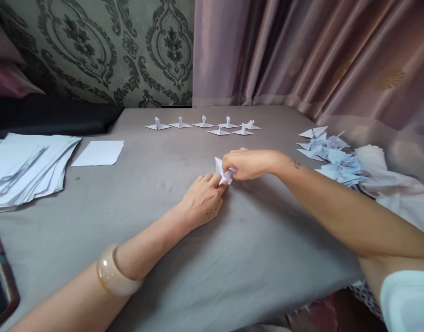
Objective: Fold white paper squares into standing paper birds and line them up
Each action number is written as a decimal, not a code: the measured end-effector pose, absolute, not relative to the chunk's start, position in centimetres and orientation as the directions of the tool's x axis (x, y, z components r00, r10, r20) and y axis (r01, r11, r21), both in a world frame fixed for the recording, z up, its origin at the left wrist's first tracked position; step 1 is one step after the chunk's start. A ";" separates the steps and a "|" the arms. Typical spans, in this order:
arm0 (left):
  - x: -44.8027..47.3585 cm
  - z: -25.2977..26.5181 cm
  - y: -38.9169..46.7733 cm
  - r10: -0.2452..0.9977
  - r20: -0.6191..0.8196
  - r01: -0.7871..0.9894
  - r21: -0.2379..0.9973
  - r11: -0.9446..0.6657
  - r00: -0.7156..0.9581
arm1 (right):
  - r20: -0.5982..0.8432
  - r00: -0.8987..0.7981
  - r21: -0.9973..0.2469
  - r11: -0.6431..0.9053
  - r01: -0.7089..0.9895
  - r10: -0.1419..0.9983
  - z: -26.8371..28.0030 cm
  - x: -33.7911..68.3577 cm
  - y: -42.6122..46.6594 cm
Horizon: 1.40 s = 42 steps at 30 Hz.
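A small folded piece of white paper lies on the grey cloth surface between my two hands. My left hand presses its fingertips on the paper's near left side, closed on it. From the right, my right hand curls its fingers over the paper's upper right part and grips it. One pointed white corner sticks up between the hands; the rest of the paper is partly hidden by my fingers. Beyond them, several folded paper figures stand in two rows with upright middles and flat pointed sides.
A stack of white paper lies at the left, beside a separate white sheet. At the right is a pile of folded papers next to white cloth. A phone sits at the near left edge; black fabric lies behind.
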<state>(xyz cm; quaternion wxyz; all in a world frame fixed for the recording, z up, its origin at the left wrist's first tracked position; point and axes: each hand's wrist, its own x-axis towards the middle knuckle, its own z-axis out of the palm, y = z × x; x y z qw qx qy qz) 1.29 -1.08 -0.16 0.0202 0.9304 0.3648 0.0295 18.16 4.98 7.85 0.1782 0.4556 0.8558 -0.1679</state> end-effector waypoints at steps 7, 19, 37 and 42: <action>1.3 -0.4 -1.3 0.689 0.026 0.689 0.027 -0.725 0.724 | 0.130 -0.195 -0.400 0.231 0.887 0.972 4.2 20.9 0.1; 1.2 -0.4 -1.6 0.703 0.047 0.700 0.068 -0.711 0.709 | 0.180 -0.116 -0.622 0.205 0.756 0.977 -1.0 19.8 -3.1; 0.2 -1.1 -1.8 0.715 0.157 0.675 0.245 -0.696 0.681 | 0.218 -0.363 -0.181 0.404 0.897 0.906 -1.0 19.5 -4.3; -0.2 -1.4 -1.6 0.744 0.281 0.630 0.401 -0.665 0.607 | 0.181 -0.448 -0.022 0.459 0.888 0.876 -0.6 19.4 -4.2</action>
